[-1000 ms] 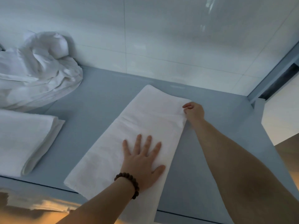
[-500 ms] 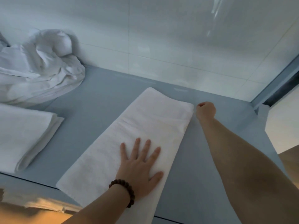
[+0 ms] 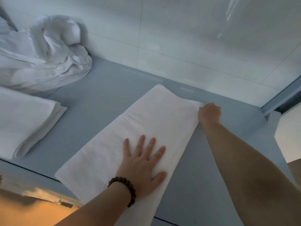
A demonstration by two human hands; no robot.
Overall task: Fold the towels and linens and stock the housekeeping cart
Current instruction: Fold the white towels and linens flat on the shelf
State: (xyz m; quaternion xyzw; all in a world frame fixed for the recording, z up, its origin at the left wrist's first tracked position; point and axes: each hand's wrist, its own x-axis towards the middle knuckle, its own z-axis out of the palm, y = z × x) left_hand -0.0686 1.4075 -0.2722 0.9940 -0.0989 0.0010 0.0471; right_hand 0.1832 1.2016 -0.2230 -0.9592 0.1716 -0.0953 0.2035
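Here we are over the grey-blue flat surface (image 3: 97, 103), and right in the middle lies the long white terry towel (image 3: 146, 121), folded into a narrow strip. It runs on a slant, near end hanging just over the front edge of the surface, far end reaching up close to the glossy white tiled wall (image 3: 179, 38).

Left hand (image 3: 143, 167) first: it is flat on the towel, palm down, fingers straight and spread wide, thumb out to the side. It presses on the near half of the strip and grasps nothing. A dark brown wooden bead bracelet (image 3: 128, 188) circles that wrist.

Now the right hand (image 3: 210, 112), arm stretched out long along the towel's right edge. It sits at the far right corner, fingers curled in tight, knuckles up, and it has the corner of the cloth in its grip. The towel's far edge lies smooth and rounded beside it.

Off to the left, well apart from the strip, a neatly folded stack of white linen (image 3: 27, 121) lies flat on the same surface. Behind that stack, pushed against the wall, is a crumpled heap of white sheets (image 3: 44, 57), all bunched and twisted.
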